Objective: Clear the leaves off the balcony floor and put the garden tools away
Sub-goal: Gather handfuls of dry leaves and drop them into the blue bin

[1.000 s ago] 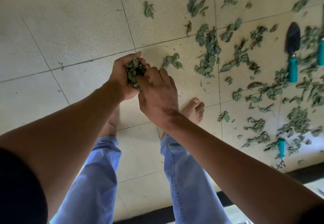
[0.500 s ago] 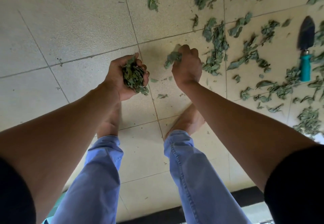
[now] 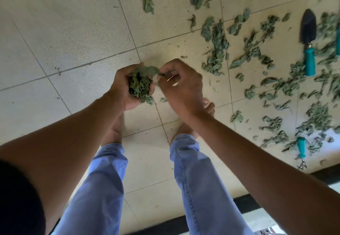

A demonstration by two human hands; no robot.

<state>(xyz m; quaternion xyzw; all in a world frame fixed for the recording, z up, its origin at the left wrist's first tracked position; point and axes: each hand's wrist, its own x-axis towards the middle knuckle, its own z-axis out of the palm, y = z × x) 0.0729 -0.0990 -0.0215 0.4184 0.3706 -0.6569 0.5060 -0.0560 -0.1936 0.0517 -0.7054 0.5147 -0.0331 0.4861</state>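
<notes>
Green dried leaves fill your left hand point(image 3: 122, 86), which is cupped palm-up with the fingers curled around a packed bunch of leaves point(image 3: 140, 86); a few pieces hang over the lower edge of the palm. Your right hand point(image 3: 181, 86) sits just beside it, fingers curled inward, pinching a small leaf point(image 3: 161, 75) at the fingertips against the edge of the bunch. Both hands are held above the beige tiled balcony floor point(image 3: 73, 38), over your bare feet and blue trouser legs point(image 3: 198, 188).

Loose leaves point(image 3: 217, 51) lie scattered across the tiles to the right of your hands and along the top of the view, thickest toward the right edge. The tiles to the left of your hands carry only small specks.

Garden tools lie among the leaves at the right. A hand trowel point(image 3: 309, 41) with a dark blade and teal handle lies with the blade pointing away from you. A second teal handle point(image 3: 338, 41) shows at the frame edge just beside it; its head is out of view. Nearer to you, a small hand rake point(image 3: 301, 151) with a teal handle lies with its prongs pointing toward a dark strip at the floor's edge.
</notes>
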